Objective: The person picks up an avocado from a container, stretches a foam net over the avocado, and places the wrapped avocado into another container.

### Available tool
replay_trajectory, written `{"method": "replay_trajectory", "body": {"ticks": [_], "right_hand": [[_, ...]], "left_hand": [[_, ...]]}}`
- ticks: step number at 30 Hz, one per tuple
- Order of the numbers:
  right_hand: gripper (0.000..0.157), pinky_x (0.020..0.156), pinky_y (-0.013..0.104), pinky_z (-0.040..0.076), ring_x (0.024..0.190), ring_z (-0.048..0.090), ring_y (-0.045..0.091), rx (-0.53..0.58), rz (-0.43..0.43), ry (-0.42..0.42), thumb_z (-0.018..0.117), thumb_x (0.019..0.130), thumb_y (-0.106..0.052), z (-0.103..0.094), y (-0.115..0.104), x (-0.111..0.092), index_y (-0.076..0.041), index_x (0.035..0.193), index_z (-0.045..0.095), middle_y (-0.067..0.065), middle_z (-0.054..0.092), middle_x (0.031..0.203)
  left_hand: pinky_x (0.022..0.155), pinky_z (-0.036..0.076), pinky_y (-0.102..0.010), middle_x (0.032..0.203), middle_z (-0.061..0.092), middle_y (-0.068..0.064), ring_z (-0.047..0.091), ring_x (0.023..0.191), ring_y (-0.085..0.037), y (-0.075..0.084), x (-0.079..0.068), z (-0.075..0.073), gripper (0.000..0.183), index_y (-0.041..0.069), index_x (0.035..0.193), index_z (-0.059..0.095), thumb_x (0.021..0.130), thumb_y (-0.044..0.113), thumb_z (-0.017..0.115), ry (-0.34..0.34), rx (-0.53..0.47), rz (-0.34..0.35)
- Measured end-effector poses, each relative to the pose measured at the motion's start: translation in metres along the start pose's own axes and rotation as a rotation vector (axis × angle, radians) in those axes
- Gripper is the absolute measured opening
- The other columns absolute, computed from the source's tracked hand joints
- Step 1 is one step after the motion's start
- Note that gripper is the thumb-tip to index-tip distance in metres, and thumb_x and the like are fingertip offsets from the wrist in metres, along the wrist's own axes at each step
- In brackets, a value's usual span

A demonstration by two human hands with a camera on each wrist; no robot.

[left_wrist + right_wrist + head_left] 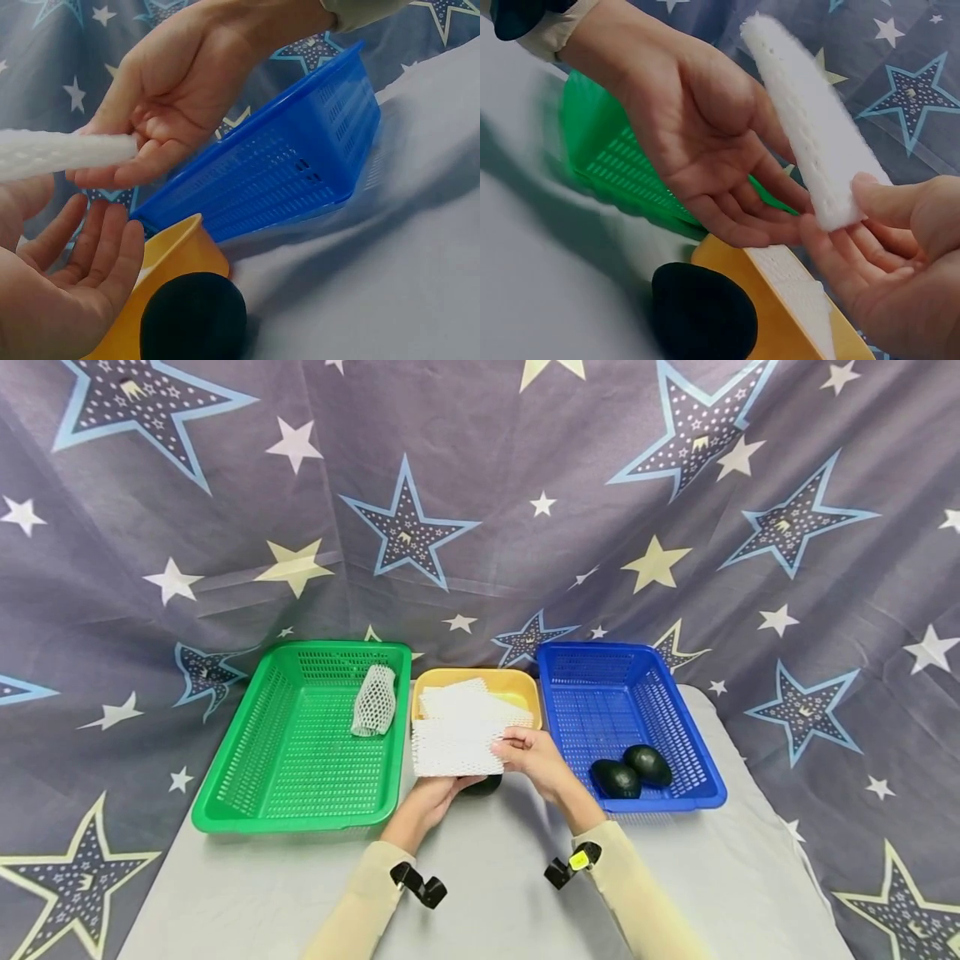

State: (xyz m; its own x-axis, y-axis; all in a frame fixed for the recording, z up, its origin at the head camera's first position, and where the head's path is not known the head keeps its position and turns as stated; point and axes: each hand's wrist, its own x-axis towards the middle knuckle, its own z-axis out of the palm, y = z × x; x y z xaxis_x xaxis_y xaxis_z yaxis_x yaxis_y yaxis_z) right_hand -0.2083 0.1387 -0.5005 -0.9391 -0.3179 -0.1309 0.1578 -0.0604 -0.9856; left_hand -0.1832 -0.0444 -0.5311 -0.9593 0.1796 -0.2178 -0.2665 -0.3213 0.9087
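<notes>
A flat white foam net sleeve (457, 747) is held up in front of the yellow bin (534, 693). My right hand (536, 760) pinches its right edge between thumb and fingers, as the right wrist view also shows. Under the sleeve is my left hand (427, 802), its fingers (105, 247) loosely extended and the sleeve's edge close against the hand. Below the hands, a dark avocado (703, 311) sits on the table just in front of the bin, mostly covered in the head view. More flat white net sleeves (456, 693) lie in the bin.
On the left stands a green basket (300, 822) with a puffed-out white foam net (375, 702) along its right side. To the right, a blue basket (705, 768) holds two dark avocados (633, 768). A star-patterned cloth (465, 610) hangs behind the table.
</notes>
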Motion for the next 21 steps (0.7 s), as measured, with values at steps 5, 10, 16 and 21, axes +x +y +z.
{"method": "replay_trajectory", "body": {"ticks": [5, 10, 16, 21], "right_hand": [[0.035, 0.072, 0.022, 0.059, 0.08, 0.067, 0.004, -0.052, -0.008, 0.034, 0.066, 0.093, 0.003, 0.007, -0.003, -0.003, 0.016, 0.124, 0.057, -0.007, 0.071, 0.088], [0.035, 0.073, 0.02, 0.058, 0.082, 0.066, 0.004, -0.11, -0.049, 0.037, 0.063, 0.093, 0.006, 0.011, -0.004, -0.003, 0.017, 0.126, 0.059, -0.001, 0.072, 0.093], [0.032, 0.075, 0.017, 0.054, 0.082, 0.064, 0.004, -0.134, -0.099, 0.045, 0.063, 0.09, 0.007, 0.012, 0.0, -0.001, 0.02, 0.119, 0.06, -0.003, 0.071, 0.09], [0.033, 0.078, 0.018, 0.054, 0.087, 0.065, 0.006, -0.128, -0.105, 0.043, 0.064, 0.09, 0.005, 0.014, 0.003, -0.001, 0.018, 0.121, 0.061, -0.002, 0.071, 0.095]], "left_hand": [[0.085, 0.053, -0.025, 0.104, 0.07, 0.013, 0.065, 0.094, -0.004, 0.0, 0.0, 0.0, 0.034, 0.001, 0.135, 0.057, 0.102, -0.001, 0.049, 0.026, -0.017, -0.01], [0.093, 0.055, -0.029, 0.123, 0.067, -0.004, 0.064, 0.101, -0.005, -0.002, 0.003, -0.003, 0.039, -0.008, 0.141, 0.053, 0.103, 0.0, 0.05, -0.011, 0.018, 0.006], [0.1, 0.056, -0.036, 0.133, 0.062, -0.016, 0.064, 0.103, -0.007, -0.001, 0.005, -0.004, 0.042, -0.011, 0.144, 0.047, 0.105, 0.004, 0.052, -0.029, 0.004, 0.007], [0.096, 0.057, -0.032, 0.126, 0.064, -0.011, 0.064, 0.104, -0.007, 0.0, 0.004, -0.003, 0.043, -0.013, 0.142, 0.047, 0.104, 0.003, 0.054, -0.002, -0.003, 0.008]]}}
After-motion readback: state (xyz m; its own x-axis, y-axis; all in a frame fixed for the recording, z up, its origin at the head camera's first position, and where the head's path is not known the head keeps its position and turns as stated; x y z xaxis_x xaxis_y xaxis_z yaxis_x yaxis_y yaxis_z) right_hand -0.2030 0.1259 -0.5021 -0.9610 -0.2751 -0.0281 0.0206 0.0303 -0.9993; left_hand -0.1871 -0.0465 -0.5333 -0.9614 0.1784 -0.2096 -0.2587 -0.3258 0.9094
